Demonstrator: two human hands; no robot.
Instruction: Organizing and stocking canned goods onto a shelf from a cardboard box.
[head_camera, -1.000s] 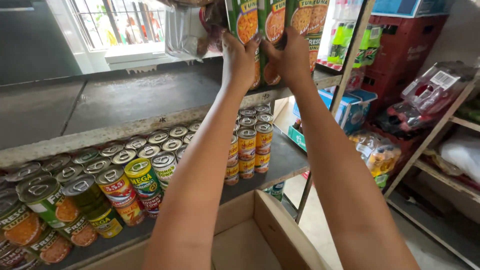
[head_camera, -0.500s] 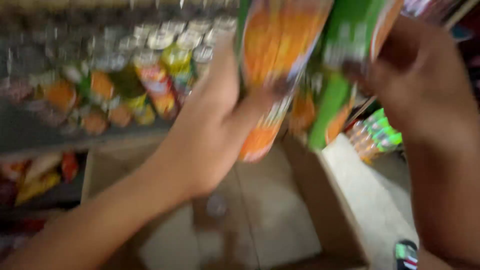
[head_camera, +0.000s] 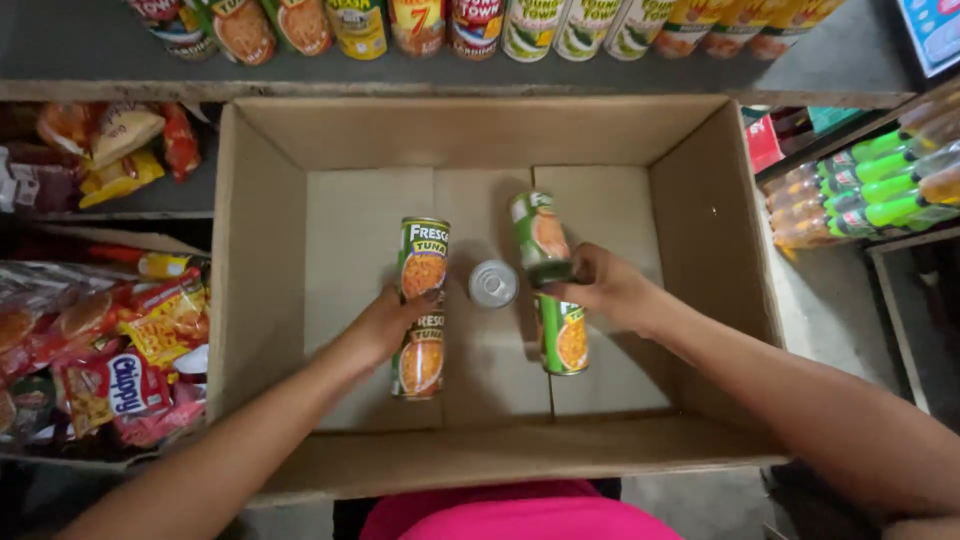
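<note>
Grasping a stack of two green-and-orange cans (head_camera: 423, 307) at its middle, the left hand (head_camera: 385, 325) had its fingers curled round the join, just left of the frame's centre. The right hand (head_camera: 605, 290) was clenched on a second stack of two like cans (head_camera: 552, 283), which leaned with its top toward the upper left. Each can wore a green label with an orange picture of food on it. Both stacks sat low inside an open cardboard box (head_camera: 265, 290); whether their bases touched the floor of it could not be told. Between them a single can (head_camera: 493, 283) stood upright, showing only its silver lid.

The box floor lay bare to the left, right and top of the cans, with its brown walls well apart from both hands. Along the top edge a row of cans (head_camera: 480, 25) on a shelf was cut off by the frame. Snack packets (head_camera: 110, 340) crowded the left edge; green bottles (head_camera: 870, 190) lay at the upper right. A pink garment (head_camera: 515, 515) showed at the bottom.
</note>
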